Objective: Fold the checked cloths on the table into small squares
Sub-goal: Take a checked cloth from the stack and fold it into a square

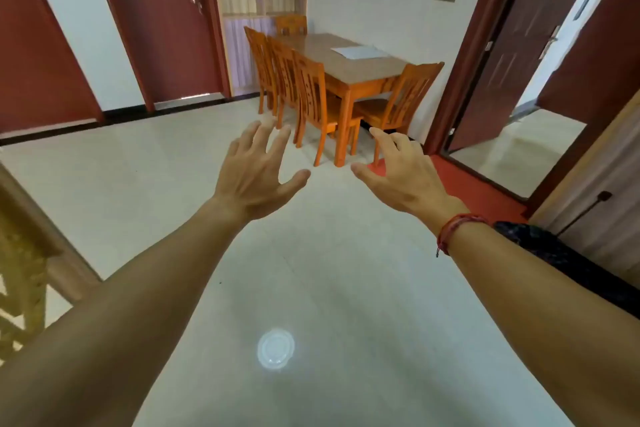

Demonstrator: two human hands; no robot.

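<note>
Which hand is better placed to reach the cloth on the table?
Probably the right hand: open, empty, more in line with the cloth. The left hand is equally free; the table is far.

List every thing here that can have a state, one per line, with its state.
left hand: open, fingers spread, empty.
right hand: open, empty.
pale cloth: lying flat on the dining table, untouched.
red door: closed.
dark brown door: open.
chairs: pushed in at the table.
</note>
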